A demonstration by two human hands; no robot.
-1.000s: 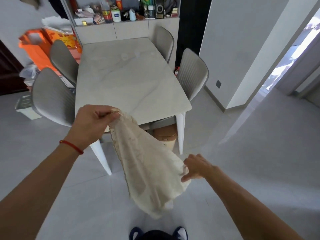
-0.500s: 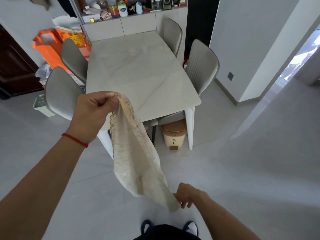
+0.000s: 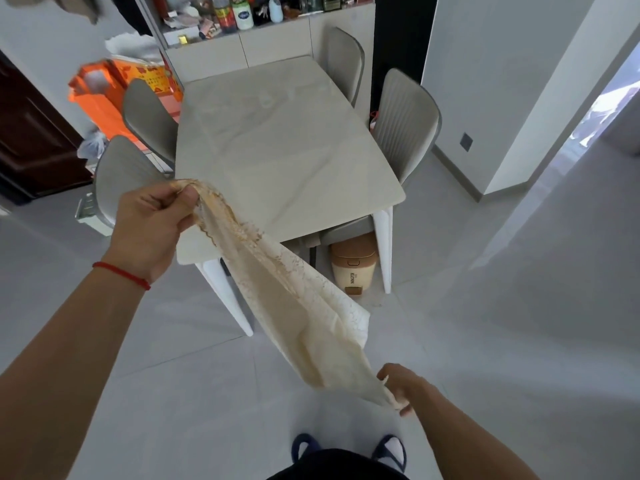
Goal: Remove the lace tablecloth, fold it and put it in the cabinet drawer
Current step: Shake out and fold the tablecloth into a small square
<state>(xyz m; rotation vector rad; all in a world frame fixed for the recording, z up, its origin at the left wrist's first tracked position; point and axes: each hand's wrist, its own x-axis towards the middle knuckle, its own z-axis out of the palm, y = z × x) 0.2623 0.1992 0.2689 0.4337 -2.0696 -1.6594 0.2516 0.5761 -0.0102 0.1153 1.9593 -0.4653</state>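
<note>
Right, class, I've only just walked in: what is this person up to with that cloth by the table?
A person stands at the end of the dining table, holding the lace tablecloth off it. The left hand grips one end up high, the right hand pinches the other end low, so the cloth hangs stretched between them above the floor. It is not yet neatly folded.

Right hand (image 3: 398,389): fingertips hidden behind the lace tablecloth (image 3: 298,306). Table (image 3: 284,147) near edge partly covered by cloth. Shelf bottles (image 3: 239,12) cut off at top edge, labels unreadable. Bin (image 3: 353,268) lettering too small.
</note>
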